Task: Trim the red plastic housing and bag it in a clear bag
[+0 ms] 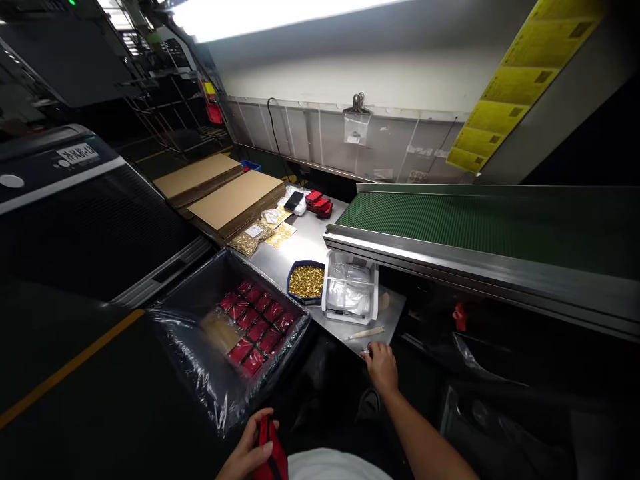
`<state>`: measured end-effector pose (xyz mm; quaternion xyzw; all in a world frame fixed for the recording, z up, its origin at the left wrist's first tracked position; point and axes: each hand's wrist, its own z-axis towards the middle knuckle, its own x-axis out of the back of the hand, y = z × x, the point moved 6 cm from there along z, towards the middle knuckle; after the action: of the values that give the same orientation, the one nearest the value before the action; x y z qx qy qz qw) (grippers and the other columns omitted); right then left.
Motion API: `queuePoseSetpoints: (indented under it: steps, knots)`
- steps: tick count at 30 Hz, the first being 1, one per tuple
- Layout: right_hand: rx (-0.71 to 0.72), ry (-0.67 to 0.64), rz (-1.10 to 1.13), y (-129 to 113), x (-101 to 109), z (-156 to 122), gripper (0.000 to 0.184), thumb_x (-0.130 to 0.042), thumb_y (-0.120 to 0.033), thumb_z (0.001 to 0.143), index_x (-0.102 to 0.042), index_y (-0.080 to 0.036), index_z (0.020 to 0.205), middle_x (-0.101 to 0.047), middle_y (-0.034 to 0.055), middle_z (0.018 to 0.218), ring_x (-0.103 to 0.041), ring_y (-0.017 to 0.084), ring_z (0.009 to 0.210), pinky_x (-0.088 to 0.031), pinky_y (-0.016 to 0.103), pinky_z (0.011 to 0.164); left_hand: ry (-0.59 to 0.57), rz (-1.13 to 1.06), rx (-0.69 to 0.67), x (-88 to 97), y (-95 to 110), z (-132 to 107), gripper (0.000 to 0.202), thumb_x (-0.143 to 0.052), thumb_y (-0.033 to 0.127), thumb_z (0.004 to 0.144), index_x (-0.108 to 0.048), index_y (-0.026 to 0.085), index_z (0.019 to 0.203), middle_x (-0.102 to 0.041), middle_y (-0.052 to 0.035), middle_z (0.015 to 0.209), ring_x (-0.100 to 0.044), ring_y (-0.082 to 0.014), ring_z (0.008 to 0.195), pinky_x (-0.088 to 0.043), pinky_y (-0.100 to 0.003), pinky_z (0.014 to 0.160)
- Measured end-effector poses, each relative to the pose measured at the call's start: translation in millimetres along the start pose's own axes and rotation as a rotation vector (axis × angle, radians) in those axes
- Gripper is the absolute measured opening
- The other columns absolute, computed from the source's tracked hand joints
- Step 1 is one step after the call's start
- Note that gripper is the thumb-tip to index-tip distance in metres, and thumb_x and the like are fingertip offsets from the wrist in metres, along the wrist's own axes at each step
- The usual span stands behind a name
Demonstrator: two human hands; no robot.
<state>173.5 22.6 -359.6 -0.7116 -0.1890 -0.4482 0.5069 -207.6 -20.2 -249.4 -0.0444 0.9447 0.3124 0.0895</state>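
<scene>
My left hand (250,448) is closed around a red and black case-like part (273,453), low in the view near my body. My right hand (382,368) is at the front edge of the metal table (300,243), its fingers curled together. What they pinch, if anything, is too small to make out. Just beyond those fingers lies a thin pale tool (365,333). Behind it stands a white basket (375,310) of clear plastic bags (349,293), with a dark pen-like stick inside. Beside the basket, a blue tray (291,293) holds many small gold-coloured pieces (307,281).
Left of the table is a plastic-lined grey box (200,273) with rows of bagged red parts (257,327). Farther back are cardboard sheets (237,200), a bag of gold pieces (250,239), a phone (294,201) and stacked red parts (319,203). A green conveyor (425,217) runs right.
</scene>
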Motion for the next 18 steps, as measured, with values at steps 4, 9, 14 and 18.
queuePoseSetpoints:
  steps: [4, 9, 14, 18]
  knots:
    - [0.078, 0.003, -0.049, 10.2, -4.6, 6.0, 0.011, -0.061, -0.031, 0.088, -0.061, -0.02, 0.091, -0.057, 0.0086, 0.097, -0.049, 0.029, 0.095, -0.038, 0.04, 0.084, 0.071, -0.055, 0.02, -5.5, -10.5, -0.9, 0.081, -0.082, 0.031, 0.046, -0.051, 0.023, 0.12, -0.067, -0.0099, 0.111, -0.061, -0.0264, 0.088, -0.043, -0.033, 0.078]
    - [0.153, 0.015, -0.062, 17.1, -5.8, 6.0, 0.018, -0.054, -0.035, 0.093, -0.059, -0.019, 0.099, -0.057, 0.0098, 0.1, -0.05, 0.029, 0.096, -0.04, 0.041, 0.086, 0.147, -0.179, 0.075, -14.1, -17.8, -2.1, 0.071, -0.072, 0.017, 0.043, -0.058, 0.018, 0.113, -0.067, -0.0111, 0.11, -0.06, -0.0228, 0.079, -0.042, -0.03, 0.068]
    - [0.209, 0.04, -0.041, 18.1, -4.1, 5.7, 0.025, -0.051, -0.04, 0.094, -0.058, -0.018, 0.103, -0.058, 0.0114, 0.102, -0.051, 0.03, 0.094, -0.042, 0.043, 0.085, 0.241, -0.276, 0.134, -18.0, -15.1, -6.1, 0.067, -0.064, 0.009, 0.042, -0.057, 0.016, 0.108, -0.067, -0.0093, 0.102, -0.062, -0.0205, 0.072, -0.045, -0.028, 0.063]
    - [0.235, 0.082, 0.004, 14.4, 2.9, 5.7, 0.032, -0.047, -0.047, 0.095, -0.058, -0.017, 0.102, -0.059, 0.0125, 0.098, -0.051, 0.032, 0.091, -0.043, 0.046, 0.082, 0.269, -0.318, 0.13, -8.4, -17.0, -1.6, 0.059, -0.063, 0.007, 0.047, -0.056, 0.014, 0.105, -0.069, -0.0112, 0.094, -0.064, -0.0198, 0.066, -0.047, -0.028, 0.059]
